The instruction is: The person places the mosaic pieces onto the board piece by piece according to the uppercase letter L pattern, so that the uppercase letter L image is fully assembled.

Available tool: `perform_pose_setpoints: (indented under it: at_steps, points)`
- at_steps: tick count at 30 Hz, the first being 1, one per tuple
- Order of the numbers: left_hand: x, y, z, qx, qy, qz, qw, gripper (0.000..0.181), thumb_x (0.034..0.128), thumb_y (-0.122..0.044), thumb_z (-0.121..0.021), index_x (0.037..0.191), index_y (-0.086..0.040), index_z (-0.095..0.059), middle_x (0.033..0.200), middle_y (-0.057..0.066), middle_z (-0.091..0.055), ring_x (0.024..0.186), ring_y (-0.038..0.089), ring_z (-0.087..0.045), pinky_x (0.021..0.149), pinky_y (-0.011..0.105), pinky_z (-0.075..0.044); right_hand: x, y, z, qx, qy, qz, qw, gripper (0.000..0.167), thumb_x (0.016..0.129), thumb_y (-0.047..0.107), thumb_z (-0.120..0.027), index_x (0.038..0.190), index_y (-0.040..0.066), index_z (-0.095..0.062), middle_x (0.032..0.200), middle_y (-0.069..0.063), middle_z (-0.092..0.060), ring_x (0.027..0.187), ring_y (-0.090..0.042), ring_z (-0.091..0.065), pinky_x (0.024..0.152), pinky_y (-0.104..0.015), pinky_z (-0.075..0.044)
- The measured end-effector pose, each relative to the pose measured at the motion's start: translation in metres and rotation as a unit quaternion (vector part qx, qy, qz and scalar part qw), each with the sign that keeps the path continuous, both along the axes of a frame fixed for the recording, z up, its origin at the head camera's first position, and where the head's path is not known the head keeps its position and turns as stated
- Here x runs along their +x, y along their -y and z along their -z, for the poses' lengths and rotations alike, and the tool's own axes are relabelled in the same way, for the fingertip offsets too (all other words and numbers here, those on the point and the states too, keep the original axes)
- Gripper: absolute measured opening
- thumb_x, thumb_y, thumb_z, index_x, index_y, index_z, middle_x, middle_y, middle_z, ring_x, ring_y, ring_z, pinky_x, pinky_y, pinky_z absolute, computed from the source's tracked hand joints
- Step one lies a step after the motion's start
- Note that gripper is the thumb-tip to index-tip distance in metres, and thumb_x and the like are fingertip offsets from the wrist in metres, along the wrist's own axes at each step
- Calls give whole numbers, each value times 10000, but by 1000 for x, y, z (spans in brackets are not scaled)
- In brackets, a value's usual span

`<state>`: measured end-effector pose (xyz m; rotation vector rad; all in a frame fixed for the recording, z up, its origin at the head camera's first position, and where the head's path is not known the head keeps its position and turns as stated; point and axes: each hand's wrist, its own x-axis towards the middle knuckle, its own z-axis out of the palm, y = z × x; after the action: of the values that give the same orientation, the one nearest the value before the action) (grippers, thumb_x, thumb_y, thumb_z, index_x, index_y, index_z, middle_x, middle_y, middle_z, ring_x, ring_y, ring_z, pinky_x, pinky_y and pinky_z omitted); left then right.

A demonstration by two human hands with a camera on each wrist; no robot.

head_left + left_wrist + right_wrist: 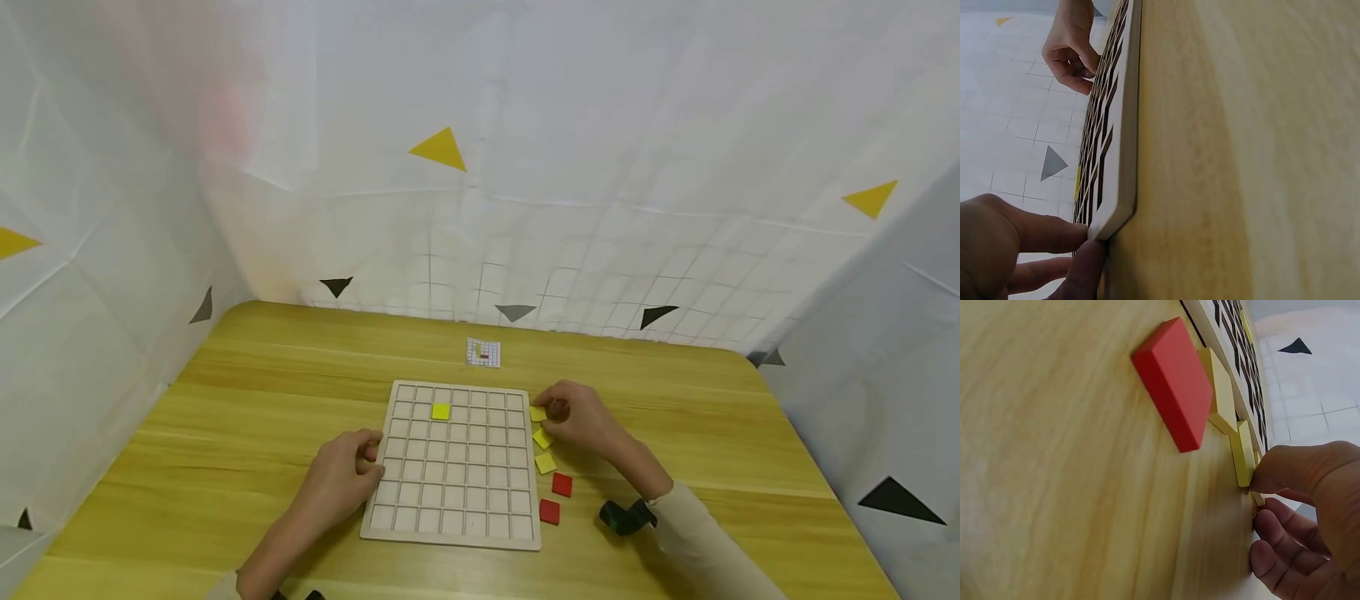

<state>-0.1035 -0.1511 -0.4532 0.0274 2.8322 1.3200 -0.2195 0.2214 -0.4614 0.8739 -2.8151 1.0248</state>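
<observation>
Head view: the pale wooden gridded board lies flat on the wood-grain worktop at lower centre of frame, between the two hands. It looks near square, so no strong long axis.

Key relation: the topmost yellow square tile sits just beyond the board's right edge, near the upper right corner, directly at the fingertips of the right hand. Right hand clearly the nearer; the left hand is across the full board width from it. Tile is square, so neither side leads. The board lies immediately left of it in frame; contact with the edge, or any lift off the worktop, cannot be told.

Right hand: thumb and forefinger pinch this tile, the other fingers curled below in the right wrist view. Left hand: fingers loosely bent, thumb and fingertips touching the board's left edge; no grip round it made out.

Below the pinched tile, a loose file runs down the board's right side: two more yellow tiles, then two red square tiles.

On the board: one bright yellow tile, second row, third column from left. Small printed grid card above the board, well apart from both hands.
</observation>
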Motion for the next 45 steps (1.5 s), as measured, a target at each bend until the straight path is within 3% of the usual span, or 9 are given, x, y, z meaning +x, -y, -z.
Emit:
perform_pose_setpoints:
  at_steps: [22, 31, 45]
  points:
    - [0, 1, 2, 60, -9, 7, 10000, 416, 796, 33, -723, 1208, 49, -667, 887, 32, -611, 770, 125, -608, 683, 294, -530, -3, 1, 2, -29, 15, 55, 10000, 290, 751, -17, -792, 1028, 59, -748, 852, -19, -600, 721, -141, -563, 620, -286, -496]
    - [-1, 0, 2, 27, -28, -13, 10000, 421, 788, 28, -733, 1204, 39, -670, 876, 13, -597, 777, 125, -603, 694, 297, -530, 0, 2, -6, -188, 172, 146, 9996, 302, 768, -36, -784, 1059, 30, -735, 939, -71, -627, 780, -190, -620, 670, -300, -537]
    - [-1, 0, 2, 113, -53, -33, 9999, 428, 784, 32, -728, 1208, 41, -669, 878, 21, -603, 778, 126, -611, 685, 297, -531, 5, 16, -19, -277, 147, -11, 9995, 289, 760, -66, -741, 1042, -4, -728, 913, -82, -617, 758, -247, -617, 633, -285, -525]
